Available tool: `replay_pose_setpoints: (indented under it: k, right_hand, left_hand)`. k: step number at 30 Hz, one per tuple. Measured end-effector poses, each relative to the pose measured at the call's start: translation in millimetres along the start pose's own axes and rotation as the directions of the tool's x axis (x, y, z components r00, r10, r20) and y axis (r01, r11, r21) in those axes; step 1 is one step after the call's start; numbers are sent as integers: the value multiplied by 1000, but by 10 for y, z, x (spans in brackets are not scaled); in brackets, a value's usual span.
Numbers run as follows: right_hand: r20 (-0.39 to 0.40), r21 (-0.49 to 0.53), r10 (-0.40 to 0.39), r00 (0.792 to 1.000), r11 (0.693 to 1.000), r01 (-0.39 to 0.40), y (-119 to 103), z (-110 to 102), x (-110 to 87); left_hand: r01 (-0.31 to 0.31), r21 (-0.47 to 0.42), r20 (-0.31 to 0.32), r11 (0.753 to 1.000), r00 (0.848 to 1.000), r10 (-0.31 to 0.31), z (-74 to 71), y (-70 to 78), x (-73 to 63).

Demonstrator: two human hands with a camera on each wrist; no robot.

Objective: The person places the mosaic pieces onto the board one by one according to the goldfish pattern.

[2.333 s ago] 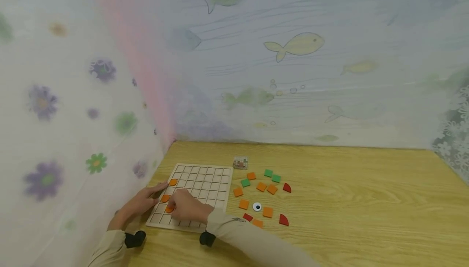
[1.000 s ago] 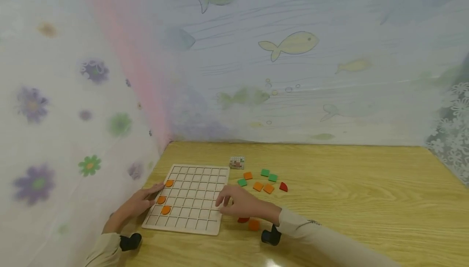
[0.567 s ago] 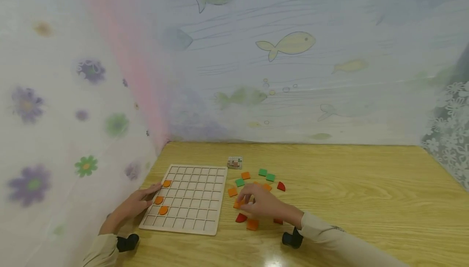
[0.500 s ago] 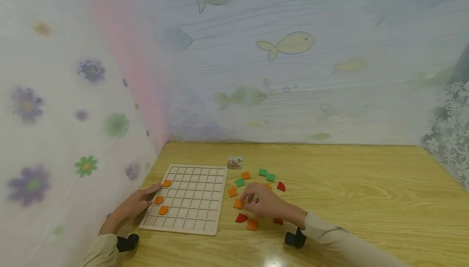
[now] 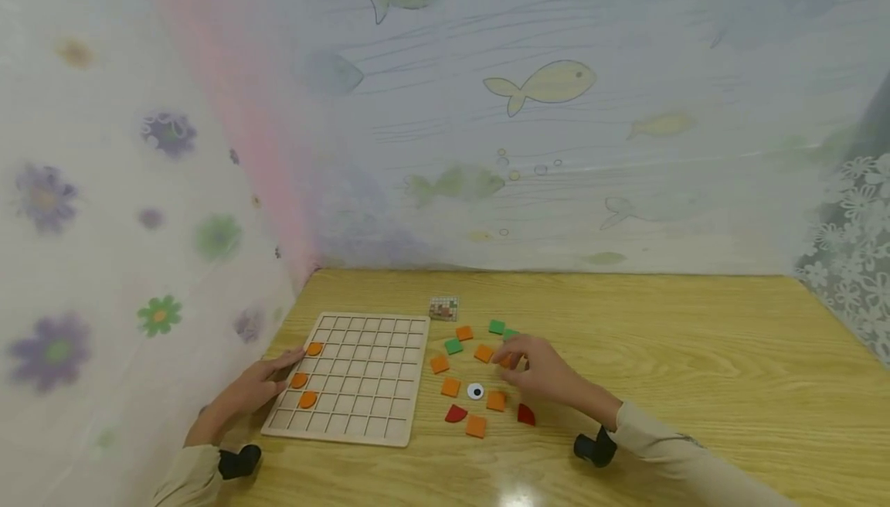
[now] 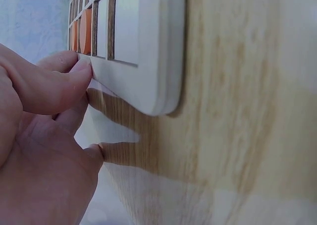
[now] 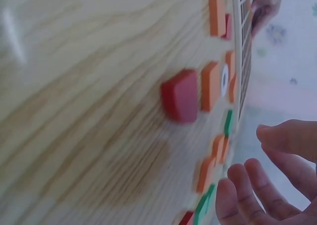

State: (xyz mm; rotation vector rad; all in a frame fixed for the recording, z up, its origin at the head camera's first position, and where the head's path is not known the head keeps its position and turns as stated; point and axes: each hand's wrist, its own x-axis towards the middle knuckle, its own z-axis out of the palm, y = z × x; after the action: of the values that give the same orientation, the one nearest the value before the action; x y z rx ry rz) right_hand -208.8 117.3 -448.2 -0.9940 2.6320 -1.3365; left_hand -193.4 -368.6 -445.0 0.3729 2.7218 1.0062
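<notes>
Walls point(image 5: 695, 51) of pale sheeting, one with fish and one with flowers, stand behind and to the left of a wood-grained table point(image 5: 660, 352) whose far edge crosses the view. Near the table's left edge lies a wooden grid board point(image 5: 354, 368), flat, with three round-edged orange pieces point(image 5: 307, 399) along its left side. Beige sleeves point(image 5: 695, 445) reach in from the near side, a black device point(image 5: 594, 447) at each wrist. The left hand point(image 5: 253, 393) is loosely open, thumb and fingertips touching the board's left edge. The right hand point(image 5: 545, 372) is also open above the loose pieces right of the board, fingers bent, apart from the thumb, holding nothing. A small patterned card point(image 5: 443, 307) lies just beside the board's far right corner. Toward the near edge from it are scattered orange squares point(image 5: 476, 426), green squares point(image 5: 453, 346), red quarter-rounds point(image 5: 526, 414) and one white eye disc point(image 5: 475, 392). Right fingers partly cover an orange square, and whether they touch it I cannot tell; a green one is half behind the hand. The card's pattern is too small to read, and the right wrist view cuts off a red piece at its bottom
</notes>
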Motion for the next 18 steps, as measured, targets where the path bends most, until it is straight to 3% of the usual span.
replay_pose_setpoints:
  k: [12, 18]
  right_hand:
    - [-85, -80, 12, 996, 997, -18, 173, -219, -143]
    - [-114, -81, 88, 990, 992, -97, 242, -272, -165]
  left_hand:
    - [-8, -7, 3, 1000, 1000, 8, 12, -24, -6]
    - [-22, -3, 2, 1000, 1000, 22, 3, -11, -13]
